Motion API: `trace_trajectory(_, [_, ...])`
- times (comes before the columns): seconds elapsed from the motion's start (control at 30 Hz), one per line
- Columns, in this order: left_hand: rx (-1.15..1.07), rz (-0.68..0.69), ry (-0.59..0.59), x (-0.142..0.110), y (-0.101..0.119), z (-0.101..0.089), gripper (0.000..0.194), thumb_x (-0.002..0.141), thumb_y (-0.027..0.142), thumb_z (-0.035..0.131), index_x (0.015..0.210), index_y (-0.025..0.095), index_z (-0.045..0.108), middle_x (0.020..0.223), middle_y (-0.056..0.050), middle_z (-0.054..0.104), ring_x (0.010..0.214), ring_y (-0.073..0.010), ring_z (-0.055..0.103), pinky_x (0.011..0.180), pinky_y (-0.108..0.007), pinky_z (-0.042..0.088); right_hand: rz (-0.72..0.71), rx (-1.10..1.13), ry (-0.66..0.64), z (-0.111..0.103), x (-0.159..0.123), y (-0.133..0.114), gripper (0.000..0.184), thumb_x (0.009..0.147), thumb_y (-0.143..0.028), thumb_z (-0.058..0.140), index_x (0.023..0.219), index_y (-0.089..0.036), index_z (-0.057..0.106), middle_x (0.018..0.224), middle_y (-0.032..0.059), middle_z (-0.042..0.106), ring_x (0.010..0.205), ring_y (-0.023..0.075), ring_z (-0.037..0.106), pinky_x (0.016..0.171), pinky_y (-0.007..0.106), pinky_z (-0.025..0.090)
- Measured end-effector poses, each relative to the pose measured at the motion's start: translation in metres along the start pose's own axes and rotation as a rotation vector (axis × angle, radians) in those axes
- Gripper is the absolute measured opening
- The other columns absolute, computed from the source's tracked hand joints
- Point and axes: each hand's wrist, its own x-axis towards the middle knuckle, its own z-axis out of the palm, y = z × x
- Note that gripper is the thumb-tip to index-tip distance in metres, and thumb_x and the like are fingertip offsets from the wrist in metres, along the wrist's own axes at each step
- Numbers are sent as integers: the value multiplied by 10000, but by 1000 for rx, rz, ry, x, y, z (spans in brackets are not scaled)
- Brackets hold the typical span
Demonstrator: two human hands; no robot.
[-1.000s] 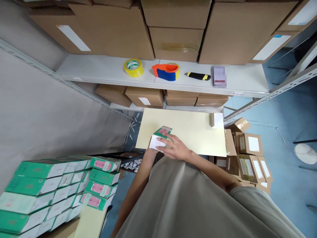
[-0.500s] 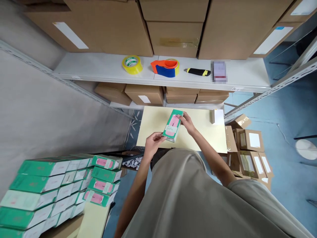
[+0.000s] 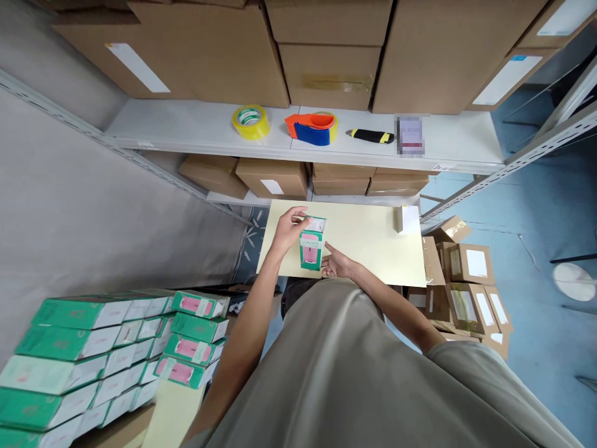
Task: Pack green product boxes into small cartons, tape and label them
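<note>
A small green and white carton (image 3: 311, 246) with a pink label stands upright over the pale yellow tabletop (image 3: 368, 242). Its top end faces away and looks open. My left hand (image 3: 290, 225) curls round its upper left edge, fingers at the top flap. My right hand (image 3: 336, 266) holds the carton's lower right side from below. Both arms reach out over my grey shirt.
A grey shelf (image 3: 196, 127) ahead carries a yellow tape roll (image 3: 250, 121), an orange and blue tape dispenser (image 3: 313, 128) and a black and yellow utility knife (image 3: 370, 135). Brown cartons fill the shelves. Stacked green cartons (image 3: 102, 348) stand at lower left, small brown boxes (image 3: 469, 280) on the right.
The carton has been turned from lying tilted between my hands to standing upright. My left hand rose to its top; my right hand dropped to its lower side.
</note>
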Motion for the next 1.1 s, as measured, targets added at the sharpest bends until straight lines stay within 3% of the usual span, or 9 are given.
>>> trace_trajectory(0.17, [-124, -47, 68, -28, -25, -4, 528, 781, 359, 961, 1252, 202, 780, 1061, -54, 763, 878, -162, 696, 803, -260, 556, -79, 13, 88, -15, -1, -2, 669, 1173, -745, 323, 1064, -175, 657, 807, 38, 689, 598, 149, 702, 509, 200, 552])
trace_trajectory(0.3, [-242, -142, 176, -64, -50, -14, 577, 766, 419, 1002, 1247, 208, 763, 1074, -67, 761, 983, -190, 723, 862, -262, 578, -232, 0, 236, -26, 1, -10, 517, 1168, -681, 480, 1147, -197, 663, 1003, 58, 741, 623, 112, 724, 563, 189, 578])
trace_trajectory(0.47, [-411, -355, 415, -107, -91, -22, 659, 792, 421, 996, 1351, 263, 685, 1116, -45, 732, 1044, -181, 741, 879, -252, 605, -403, -193, 350, -33, 7, -35, 420, 1136, -610, 603, 1229, -215, 713, 1215, 80, 771, 660, 94, 736, 625, 195, 611])
trace_trajectory(0.57, [-442, -447, 453, -124, -110, -22, 588, 851, 433, 957, 1332, 259, 668, 1198, -56, 742, 1003, -165, 759, 901, -284, 635, -452, -358, 366, -27, 16, -53, 388, 1118, -583, 658, 1173, -211, 750, 1141, 62, 800, 637, 104, 713, 632, 209, 608])
trace_trajectory(0.7, [-448, -537, 463, -130, -128, -26, 433, 902, 390, 904, 1230, 210, 686, 1120, -42, 748, 856, -129, 749, 906, -316, 659, -474, -591, 369, -14, 38, -70, 454, 1106, -644, 641, 1047, -208, 754, 835, 17, 750, 623, 127, 677, 656, 228, 602])
trace_trajectory(0.8, [-444, -663, 479, -128, -142, -32, 383, 900, 319, 905, 1197, 196, 695, 1022, -32, 740, 844, -148, 768, 908, -335, 669, -464, -753, 402, -6, 59, -77, 523, 1121, -675, 564, 970, -202, 729, 779, 24, 736, 674, 149, 685, 678, 238, 597])
trace_trajectory(0.93, [-443, -800, 524, -127, -162, -36, 378, 932, 249, 879, 1211, 185, 632, 933, -40, 752, 773, -169, 789, 886, -365, 674, -448, -890, 433, 5, 86, -86, 545, 1141, -633, 514, 937, -194, 765, 912, 79, 814, 892, 213, 772, 789, 266, 593])
trace_trajectory(1.1, [-483, -936, 493, -125, -181, -38, 282, 922, 95, 818, 1122, 150, 626, 861, -38, 756, 734, -170, 793, 884, -342, 670, -403, -1112, 423, 33, 124, -95, 406, 1084, -589, 672, 1119, -226, 850, 1271, 115, 857, 1309, 344, 753, 1040, 341, 565])
